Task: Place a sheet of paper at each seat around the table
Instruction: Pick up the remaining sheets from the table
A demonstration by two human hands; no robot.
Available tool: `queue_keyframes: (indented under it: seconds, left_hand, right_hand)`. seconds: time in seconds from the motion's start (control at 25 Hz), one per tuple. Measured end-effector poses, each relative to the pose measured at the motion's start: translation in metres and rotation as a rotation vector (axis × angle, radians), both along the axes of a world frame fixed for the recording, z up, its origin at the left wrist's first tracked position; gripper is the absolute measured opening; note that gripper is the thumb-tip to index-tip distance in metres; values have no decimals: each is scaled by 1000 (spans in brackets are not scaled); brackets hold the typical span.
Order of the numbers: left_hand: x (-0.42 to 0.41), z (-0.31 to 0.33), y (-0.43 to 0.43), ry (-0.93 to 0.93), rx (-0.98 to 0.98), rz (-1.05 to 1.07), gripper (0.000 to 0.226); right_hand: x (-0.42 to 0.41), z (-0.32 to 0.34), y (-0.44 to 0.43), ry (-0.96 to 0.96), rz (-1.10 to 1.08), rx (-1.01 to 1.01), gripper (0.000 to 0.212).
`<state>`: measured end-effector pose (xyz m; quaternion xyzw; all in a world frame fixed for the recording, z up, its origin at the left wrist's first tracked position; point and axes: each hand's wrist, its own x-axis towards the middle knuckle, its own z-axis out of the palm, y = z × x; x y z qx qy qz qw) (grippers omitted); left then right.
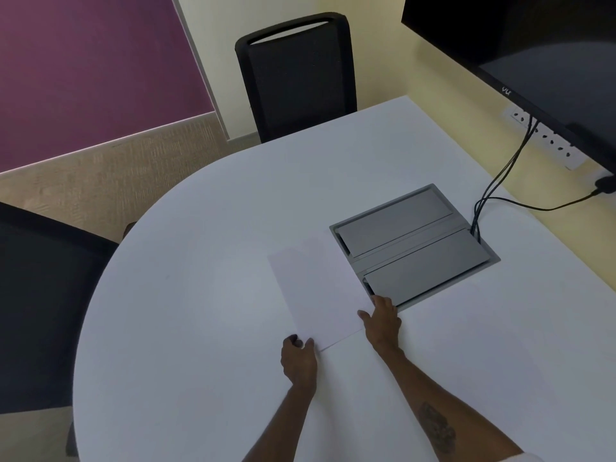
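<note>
A white sheet of paper (320,291) lies flat near the middle of the white rounded table (200,261), its far right corner overlapping the grey cable box. My left hand (298,360) grips the sheet's near left corner. My right hand (381,323) holds its near right corner, fingers on the edge. A black mesh chair (296,78) stands at the far side of the table. Another black chair (43,305) is at the left side. No paper lies in front of either chair.
A grey two-lid cable box (416,245) is set into the tabletop at right of centre. Black cables (500,181) run from it up to a wall socket strip (546,138) under a dark monitor (550,61).
</note>
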<state>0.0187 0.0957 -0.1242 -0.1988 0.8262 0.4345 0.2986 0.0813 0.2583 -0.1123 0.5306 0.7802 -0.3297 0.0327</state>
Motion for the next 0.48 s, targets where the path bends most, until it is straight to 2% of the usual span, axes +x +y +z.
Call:
queue_keyframes:
  seconds: [0.2, 0.4, 0.48]
  left_hand:
    - [-3, -2, 3, -25, 18, 47, 43]
    - [-5, 0, 7, -13, 79, 43, 34]
    - [-5, 1, 7, 32, 20, 25, 35]
  right_hand:
    - [5, -6, -2, -58, 19, 23, 59]
    - [7, -9, -4, -59, -12, 24, 61]
    - [6, -9, -6, -64, -21, 31, 61]
